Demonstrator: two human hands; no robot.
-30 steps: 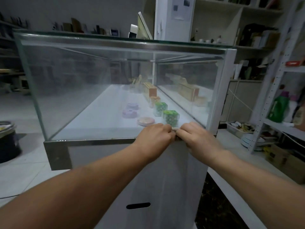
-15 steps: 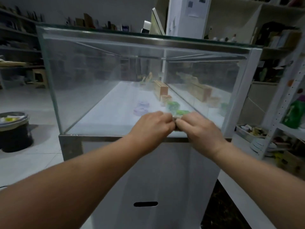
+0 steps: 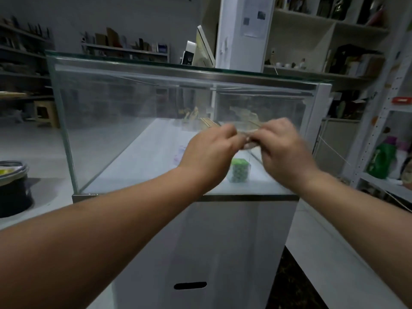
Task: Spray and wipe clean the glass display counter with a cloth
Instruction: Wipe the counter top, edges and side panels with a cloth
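The glass display counter (image 3: pixel 133 130) stands in front of me on a white cabinet base (image 3: pixel 234 241). Both hands are raised in front of its near end pane, about halfway up. My left hand (image 3: pixel 209 152) and my right hand (image 3: pixel 283 152) meet fingertip to fingertip. Between them they pinch a small pale piece (image 3: pixel 248 141), too blurred to identify. Inside the case, a clear box of green beads (image 3: pixel 239 172) shows below my hands. Wooden boxes (image 3: pixel 208 122) lie farther back in the case.
A black bucket (image 3: pixel 13 188) sits on the floor to the left. A white shelving unit (image 3: pixel 379 121) holding a green bottle (image 3: pixel 383 161) stands close on the right. More shelves line the back wall. A low white ledge (image 3: pixel 334 253) runs along the lower right.
Both hands, still pinched together, have risen from the bottom metal edge of the end pane to mid-height of the glass. The view has tilted up slightly.
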